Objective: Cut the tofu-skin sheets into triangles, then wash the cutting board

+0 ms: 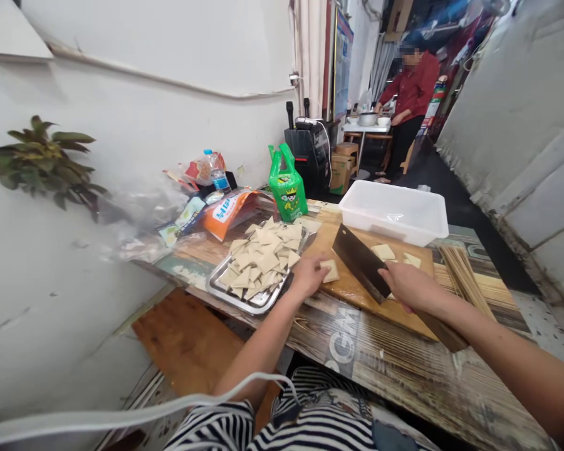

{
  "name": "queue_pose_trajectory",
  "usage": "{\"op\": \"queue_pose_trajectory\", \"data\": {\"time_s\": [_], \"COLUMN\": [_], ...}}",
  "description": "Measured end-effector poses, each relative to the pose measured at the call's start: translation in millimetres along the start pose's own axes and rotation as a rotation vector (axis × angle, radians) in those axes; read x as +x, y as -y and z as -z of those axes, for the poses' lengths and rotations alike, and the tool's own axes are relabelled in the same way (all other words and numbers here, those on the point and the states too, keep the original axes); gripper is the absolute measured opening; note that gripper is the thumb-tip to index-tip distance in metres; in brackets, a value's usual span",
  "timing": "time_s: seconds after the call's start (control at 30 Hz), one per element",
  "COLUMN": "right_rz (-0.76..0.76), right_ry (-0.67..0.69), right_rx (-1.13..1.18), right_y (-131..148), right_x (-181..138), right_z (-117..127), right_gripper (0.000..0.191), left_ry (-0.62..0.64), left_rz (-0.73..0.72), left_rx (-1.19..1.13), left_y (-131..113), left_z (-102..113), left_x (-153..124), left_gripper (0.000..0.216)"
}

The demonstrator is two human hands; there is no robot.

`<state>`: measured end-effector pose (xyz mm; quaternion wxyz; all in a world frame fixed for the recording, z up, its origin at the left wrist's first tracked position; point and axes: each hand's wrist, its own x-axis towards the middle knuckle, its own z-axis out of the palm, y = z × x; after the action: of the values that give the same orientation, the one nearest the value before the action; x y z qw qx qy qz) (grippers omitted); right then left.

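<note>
My right hand (pixel 408 285) is wrapped round the handle of a cleaver (pixel 360 260), whose broad dark blade slants across the wooden cutting board (pixel 319 235). At the board's left side, my left hand (pixel 308 275) is closed with its fingertips on a small stack of pale, flat square slices that look like tofu sheet (pixel 330 270). Left of that hand, a metal tray (pixel 258 307) carries a heap of pale cut pieces (pixel 266 257), many of them triangular. More pale slices (pixel 383 252) lie on the board beyond the cleaver, partly hidden by my right hand.
Behind the board stands a white plastic tub (pixel 395 213). Wooden skewers (pixel 465 275) lie at the right. A green bag (pixel 286 188), an orange package (pixel 228 213) and a water bottle (pixel 220 175) stand at the back left. Farther off, a person in red (pixel 416 84) works at a small table.
</note>
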<state>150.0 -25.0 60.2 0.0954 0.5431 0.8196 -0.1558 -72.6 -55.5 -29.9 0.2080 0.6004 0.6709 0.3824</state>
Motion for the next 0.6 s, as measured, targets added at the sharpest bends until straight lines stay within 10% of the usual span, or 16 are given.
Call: {"op": "queue_pose_trajectory", "data": {"time_s": [0.6], "right_rz": [0.213], "right_ry": [-0.148], "right_rx": [-0.289], "right_y": [3], "right_x": [-22], "right_z": [-3], "right_gripper": [0.033], "left_ry": [0.007], "left_rz": [-0.287], "left_rx": [0.313], "left_y": [7], "left_z": [-2], "left_x": [-26], "left_gripper": [0.012]}}
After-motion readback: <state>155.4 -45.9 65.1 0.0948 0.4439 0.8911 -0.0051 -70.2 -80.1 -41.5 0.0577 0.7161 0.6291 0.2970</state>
